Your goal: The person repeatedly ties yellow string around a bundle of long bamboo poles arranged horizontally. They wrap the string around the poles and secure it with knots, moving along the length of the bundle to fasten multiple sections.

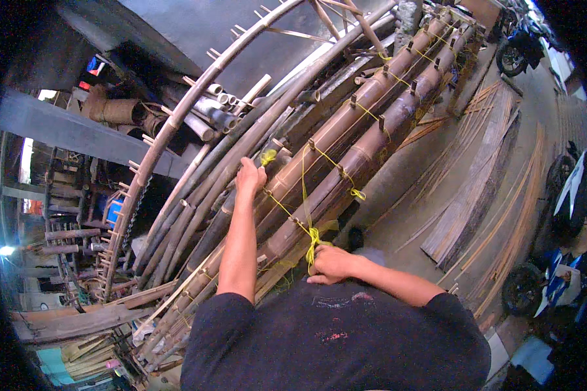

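Note:
Two long brown bamboo poles (365, 148) run side by side away from me, with short dark pegs (353, 100) standing out along them. Yellow string (282, 206) crosses from peg to peg. Close to my body, my right hand (334, 264) is closed round a looped bundle of yellow string (314, 242), from which a strand runs up to the poles. My left hand (248, 176) reaches over to the left side of the poles, fingers curled in at a small yellow string tuft (268, 156). Its grip on the tuft is partly hidden.
A curved pole with rungs (169, 127) leans on the left, beside stacked bamboo lengths (205, 173). On the floor to the right lie a weathered plank (469, 195) and thin bamboo strips (518, 218). Motorcycles (525, 290) stand along the right edge.

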Demonstrator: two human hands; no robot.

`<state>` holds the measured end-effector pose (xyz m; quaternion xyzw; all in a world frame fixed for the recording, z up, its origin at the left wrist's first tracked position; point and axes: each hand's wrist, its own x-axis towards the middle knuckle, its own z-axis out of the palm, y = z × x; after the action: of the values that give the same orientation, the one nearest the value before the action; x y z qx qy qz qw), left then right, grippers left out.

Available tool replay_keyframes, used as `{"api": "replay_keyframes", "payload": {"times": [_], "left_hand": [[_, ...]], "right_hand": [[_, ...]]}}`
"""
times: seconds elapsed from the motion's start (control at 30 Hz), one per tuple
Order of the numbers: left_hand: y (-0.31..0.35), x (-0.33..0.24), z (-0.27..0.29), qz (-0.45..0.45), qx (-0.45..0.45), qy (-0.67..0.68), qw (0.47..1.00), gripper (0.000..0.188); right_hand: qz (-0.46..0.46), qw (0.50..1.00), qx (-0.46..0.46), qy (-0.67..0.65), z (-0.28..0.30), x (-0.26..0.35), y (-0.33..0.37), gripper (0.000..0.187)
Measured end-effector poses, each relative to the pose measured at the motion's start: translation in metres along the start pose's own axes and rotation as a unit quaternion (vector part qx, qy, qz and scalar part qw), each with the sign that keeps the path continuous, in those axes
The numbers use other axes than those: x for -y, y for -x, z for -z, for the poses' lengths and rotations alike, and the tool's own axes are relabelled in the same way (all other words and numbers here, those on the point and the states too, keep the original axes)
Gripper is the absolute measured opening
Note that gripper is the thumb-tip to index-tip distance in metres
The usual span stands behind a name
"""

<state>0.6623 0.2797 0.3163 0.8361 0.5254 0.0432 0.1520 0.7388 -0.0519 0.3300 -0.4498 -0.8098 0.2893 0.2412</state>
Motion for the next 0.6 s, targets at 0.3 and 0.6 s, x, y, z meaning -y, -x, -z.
{"api": "replay_keyframes", "payload": {"times": [0.3, 0.6], "left_hand": [[0.03, -0.066, 0.05, 0.004, 0.256, 0.883, 0.395, 0.022], [0.025, 0.095, 0.113, 0.14, -0.087, 0.587, 0.793, 0.083]], "right_hand": [[0.08, 0.961, -0.019, -0.263, 0.038, 0.022, 0.002, 0.039], [-0.225, 0.338, -0.491, -0.771, -0.041, -0.014, 0.089, 0.05]]}}
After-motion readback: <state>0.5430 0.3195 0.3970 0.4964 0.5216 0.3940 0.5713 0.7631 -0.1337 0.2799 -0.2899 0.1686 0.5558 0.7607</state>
